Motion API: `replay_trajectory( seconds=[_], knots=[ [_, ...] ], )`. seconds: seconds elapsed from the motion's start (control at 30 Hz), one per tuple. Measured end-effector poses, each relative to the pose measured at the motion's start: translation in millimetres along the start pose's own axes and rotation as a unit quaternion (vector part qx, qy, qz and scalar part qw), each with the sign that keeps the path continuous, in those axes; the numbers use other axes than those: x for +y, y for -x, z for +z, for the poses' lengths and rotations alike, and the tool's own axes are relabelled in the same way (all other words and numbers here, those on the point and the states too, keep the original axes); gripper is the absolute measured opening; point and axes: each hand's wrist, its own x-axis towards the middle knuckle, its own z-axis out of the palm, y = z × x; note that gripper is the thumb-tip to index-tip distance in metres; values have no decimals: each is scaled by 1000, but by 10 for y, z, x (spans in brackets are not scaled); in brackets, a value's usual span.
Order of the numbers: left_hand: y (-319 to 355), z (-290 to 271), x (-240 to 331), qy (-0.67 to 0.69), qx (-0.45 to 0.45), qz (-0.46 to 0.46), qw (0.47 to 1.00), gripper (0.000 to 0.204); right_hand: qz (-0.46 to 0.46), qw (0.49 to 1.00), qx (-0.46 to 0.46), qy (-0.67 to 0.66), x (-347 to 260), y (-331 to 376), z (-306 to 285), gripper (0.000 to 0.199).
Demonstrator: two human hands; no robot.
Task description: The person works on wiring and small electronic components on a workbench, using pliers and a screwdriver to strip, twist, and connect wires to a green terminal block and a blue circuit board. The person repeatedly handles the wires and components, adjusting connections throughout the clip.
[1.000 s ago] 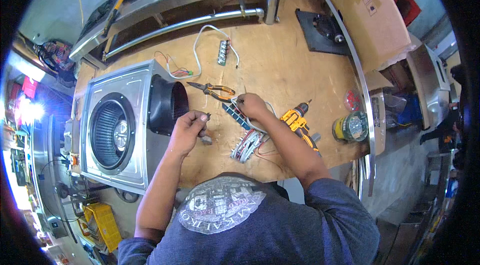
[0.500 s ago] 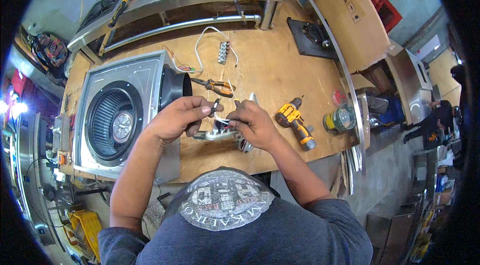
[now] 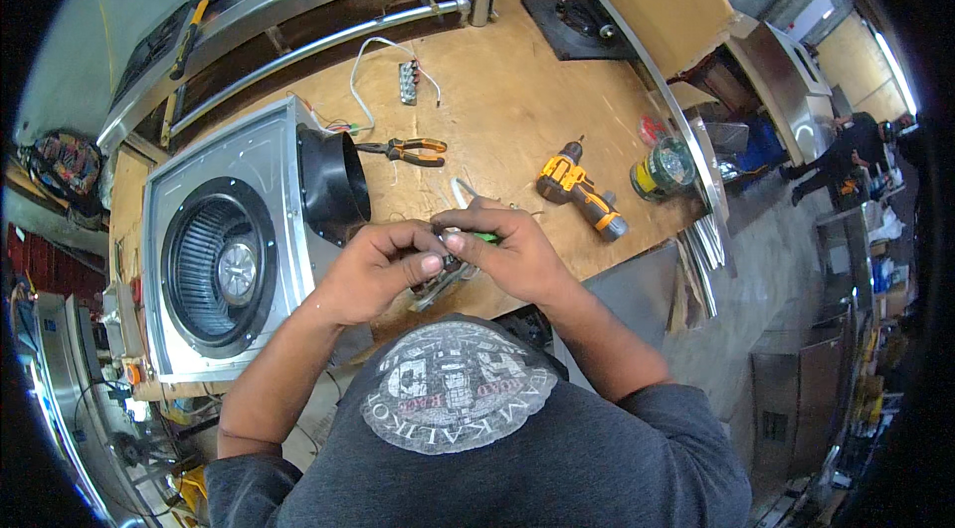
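My left hand [image 3: 383, 269] and my right hand [image 3: 512, 251] meet at the table's near edge, thumbs and fingertips pinched close together. Whatever is between the fingertips is too small and covered to make out. A bit of green shows beside my right fingers. Under the hands, a part with wires is mostly covered; a white cable [image 3: 460, 194] rises just beyond them. Orange-and-black pliers [image 3: 413, 152] lie farther off on the wooden tabletop [image 3: 487, 115]. To the left sits a square metal blower unit [image 3: 288, 165] with a round fan and a black outlet duct [image 3: 333, 180].
A yellow-and-black cordless drill [image 3: 575, 188] lies to the right, near a clear jar [image 3: 665, 170]. Farther back are a terminal block [image 3: 408, 83] with white wire and a black plate [image 3: 582, 28]. A hammer [image 3: 194, 25] rests on the steel frame. Another person [image 3: 846, 155] stands far right.
My hands have come together, fingertips now touching. The thin, light-tipped tool and wires seen in my right hand no longer show. The whole view has shifted, moving the bench leftward.
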Motion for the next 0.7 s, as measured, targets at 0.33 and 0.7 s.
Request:
replay_trajectory(
  seconds=[0.33,0.7],
  knots=[
    [7,-77,92,9,0,27,1000,15,75,975,11,-208,10,-45,51,21],
    [163,-393,203,10,2,-21,1000,19,40,975,-110,-188,-181,-128,70,32]
  ],
)
